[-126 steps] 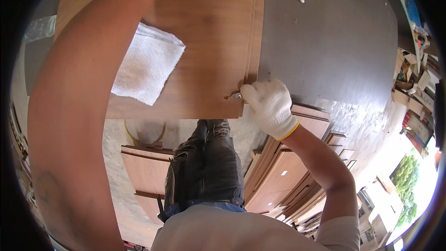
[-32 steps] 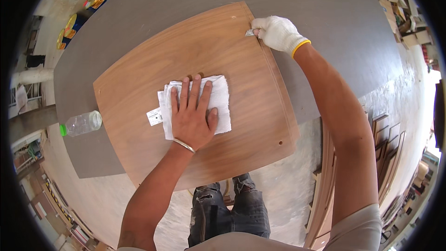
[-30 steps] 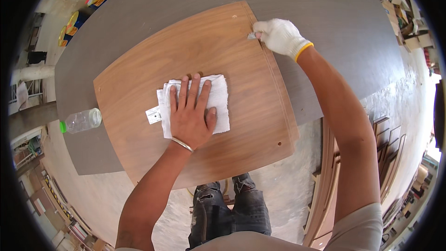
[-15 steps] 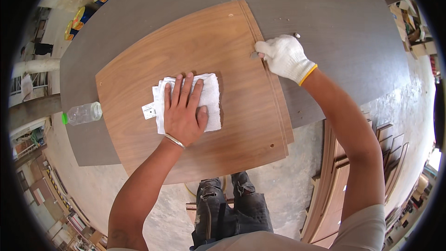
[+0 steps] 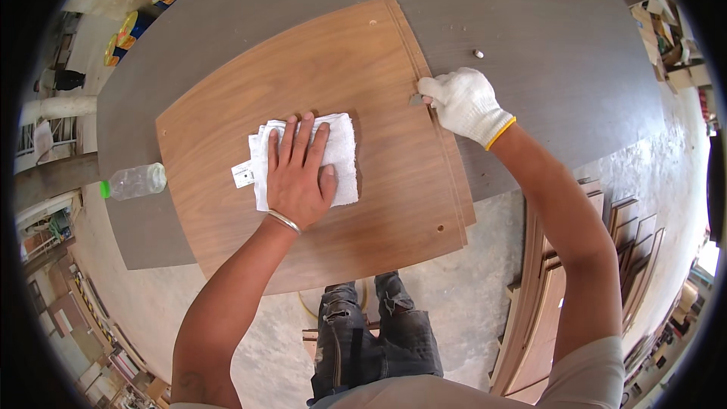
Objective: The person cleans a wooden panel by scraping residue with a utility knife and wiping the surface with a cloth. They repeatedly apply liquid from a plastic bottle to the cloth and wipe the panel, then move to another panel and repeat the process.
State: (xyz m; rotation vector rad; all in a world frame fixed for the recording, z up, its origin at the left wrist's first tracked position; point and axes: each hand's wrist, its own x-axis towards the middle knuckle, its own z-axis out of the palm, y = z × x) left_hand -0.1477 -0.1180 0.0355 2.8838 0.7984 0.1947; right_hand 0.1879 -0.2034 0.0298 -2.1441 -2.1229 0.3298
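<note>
A brown wood-grain panel [image 5: 318, 68] lies in front of me, with at least one more panel showing beneath its right edge. My bare left hand [image 5: 297, 174], wearing a metal bracelet, rests with fingers spread on a folded white cloth [image 5: 345, 159] on the panel. A printed paper label [image 5: 242, 174] sticks out from the cloth's left side. At the panel's right edge, my right hand [image 5: 466, 108], in a white knit glove with a yellow cuff, pinches a small flat metal blade [image 5: 416, 99]. Most of the blade is hidden by the fingers.
The panels lie on a large dark grey board [image 5: 545, 60], overhanging its near edge. A clear plastic bottle [image 5: 138, 182] with a green cap lies left of them. A small pale piece [image 5: 478, 54] sits beyond my right hand. Stacked boards [image 5: 541, 310] stand on the floor at right.
My right hand has slid a little nearer to me along the panel's right edge, with the blade. My left hand stays on the cloth.
</note>
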